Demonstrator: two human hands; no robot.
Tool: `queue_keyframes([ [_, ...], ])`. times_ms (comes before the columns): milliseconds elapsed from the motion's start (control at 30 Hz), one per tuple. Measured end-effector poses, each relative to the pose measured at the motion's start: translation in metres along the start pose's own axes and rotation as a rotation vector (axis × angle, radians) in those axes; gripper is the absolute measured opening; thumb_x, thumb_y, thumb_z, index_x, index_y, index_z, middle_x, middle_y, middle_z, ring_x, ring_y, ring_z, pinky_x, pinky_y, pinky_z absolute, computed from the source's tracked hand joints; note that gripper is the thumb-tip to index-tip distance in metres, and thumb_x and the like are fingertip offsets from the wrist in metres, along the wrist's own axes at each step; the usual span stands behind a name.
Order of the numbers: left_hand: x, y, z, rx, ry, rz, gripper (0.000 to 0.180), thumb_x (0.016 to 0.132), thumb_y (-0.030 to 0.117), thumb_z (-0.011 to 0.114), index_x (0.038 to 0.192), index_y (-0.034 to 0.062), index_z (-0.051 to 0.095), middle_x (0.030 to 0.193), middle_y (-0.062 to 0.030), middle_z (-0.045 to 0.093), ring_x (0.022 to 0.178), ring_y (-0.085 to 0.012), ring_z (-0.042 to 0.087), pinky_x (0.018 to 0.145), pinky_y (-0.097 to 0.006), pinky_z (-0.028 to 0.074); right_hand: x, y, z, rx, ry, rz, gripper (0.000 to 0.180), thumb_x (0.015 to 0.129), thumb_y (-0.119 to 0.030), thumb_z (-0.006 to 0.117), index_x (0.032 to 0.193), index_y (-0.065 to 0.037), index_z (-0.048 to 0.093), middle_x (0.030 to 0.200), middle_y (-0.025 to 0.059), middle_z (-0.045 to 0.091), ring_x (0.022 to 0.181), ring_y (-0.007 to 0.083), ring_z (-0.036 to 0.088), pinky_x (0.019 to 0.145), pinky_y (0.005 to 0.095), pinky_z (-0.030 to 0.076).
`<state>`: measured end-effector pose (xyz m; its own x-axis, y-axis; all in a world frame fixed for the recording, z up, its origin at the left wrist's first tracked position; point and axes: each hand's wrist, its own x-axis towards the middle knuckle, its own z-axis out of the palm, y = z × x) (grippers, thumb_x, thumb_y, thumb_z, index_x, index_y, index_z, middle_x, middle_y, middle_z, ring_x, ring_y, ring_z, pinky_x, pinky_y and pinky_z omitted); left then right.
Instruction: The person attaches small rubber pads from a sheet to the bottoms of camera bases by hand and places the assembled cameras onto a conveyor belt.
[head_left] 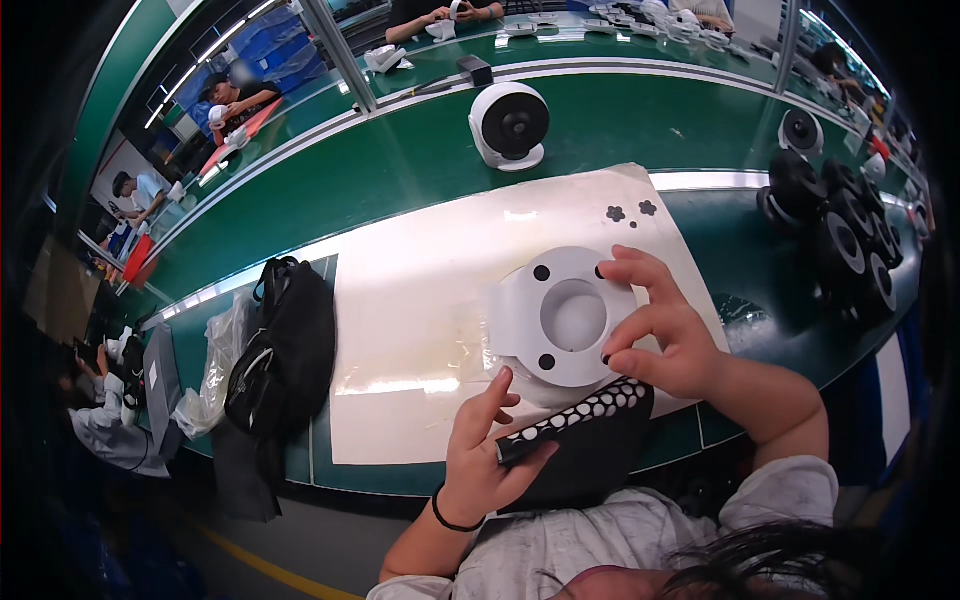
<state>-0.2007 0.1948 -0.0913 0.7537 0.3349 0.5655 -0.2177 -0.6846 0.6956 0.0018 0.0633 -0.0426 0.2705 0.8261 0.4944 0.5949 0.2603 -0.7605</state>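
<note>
Fingers of right hand (pixel 668 335) pinch the rim of a white round fan base (pixel 566 318), tips at its right edge, one near a black pad at approx the lower right. Base lies underside up on a white work mat (pixel 420 330), right of centre, w/ a shallow round recess in the middle.

Left hand (pixel 482 452) is closed around a strip of black sheet dotted w/ white round spots (pixel 590 408), prob. a pad sticker sheet, hard to be sure at this res. Thumb and index clamp its near end; index tip points up toward the base.

Progress, judging from layout: three black round pads (pixel 541 273) show on the base, a fourth spot is under the right fingertips, so can't tell if it's filled. Two spare black flower-shaped bits (pixel 631 211) sit on the mat's far right corner.

Further out: assembled white fan (pixel 509 124) on the green conveyor belt (pixel 640 120) beyond the mat, stack of black fan parts (pixel 838 240) at right, black bag (pixel 285 345) left of the mat. Other workers' hands at the far bench, not involved.
</note>
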Motion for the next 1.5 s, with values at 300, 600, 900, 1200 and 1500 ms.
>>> queue_keyframes([
  [300,0.001,-0.001,0.002,-0.017,0.005,0.015,0.041,0.058,0.005,0.075,0.095,-0.0002,0.060,0.128,-0.0173,0.041,0.090,-0.0240,0.052,0.065,-0.029,0.046,0.003,0.011,-0.010,-0.769,0.164,-0.754,0.026,0.069,-0.030,0.069,0.093,-0.022,0.064,0.113,-0.0084,0.051,0.106,0.0165,0.044,0.087,0.0327,0.032],
  [600,0.006,0.003,0.000,-0.043,-0.051,0.009,0.028,0.058,0.005,0.072,0.083,0.0036,0.061,0.116,-0.0134,0.053,0.082,-0.0253,0.054,0.069,-0.032,0.044,0.006,-0.001,-0.015,-0.768,0.102,-0.665,0.032,0.069,-0.036,0.069,0.094,-0.017,0.061,0.104,-0.0050,0.052,0.105,0.0188,0.044,0.087,0.0337,0.033],
  [900,0.004,0.007,-0.001,-0.088,-0.065,-0.088,0.026,0.061,0.003,0.071,0.085,0.0012,0.062,0.097,-0.0115,0.061,0.076,-0.0235,0.057,0.067,-0.030,0.045,0.005,-0.018,-0.005,0.456,0.001,0.521,0.064,0.079,-0.022,0.061,0.128,-0.003,0.023,0.091,0.0066,0.055,0.080,0.0100,0.051,0.071,0.0261,0.041],
  [1200,0.003,0.006,-0.001,-0.084,-0.102,-0.075,0.027,0.063,0.003,0.071,0.088,-0.0006,0.062,0.080,-0.0106,0.060,0.069,-0.0231,0.058,0.062,-0.029,0.046,0.013,-0.036,0.004,0.757,-0.070,0.752,0.056,0.079,-0.006,0.054,0.126,-0.001,0.024,0.100,0.0132,0.053,0.074,0.0136,0.058,0.059,0.0226,0.046],
  [1500,0.002,0.005,0.001,-0.078,-0.108,-0.051,0.029,0.061,0.004,0.072,0.088,0.0004,0.062,0.078,-0.0101,0.060,0.069,-0.0237,0.058,0.062,-0.030,0.046,0.004,-0.026,0.001,0.645,-0.225,0.695,0.050,0.079,-0.004,0.052,0.123,0.000,0.029,0.105,0.0114,0.050,0.081,0.0147,0.057,0.067,0.0250,0.050],
])
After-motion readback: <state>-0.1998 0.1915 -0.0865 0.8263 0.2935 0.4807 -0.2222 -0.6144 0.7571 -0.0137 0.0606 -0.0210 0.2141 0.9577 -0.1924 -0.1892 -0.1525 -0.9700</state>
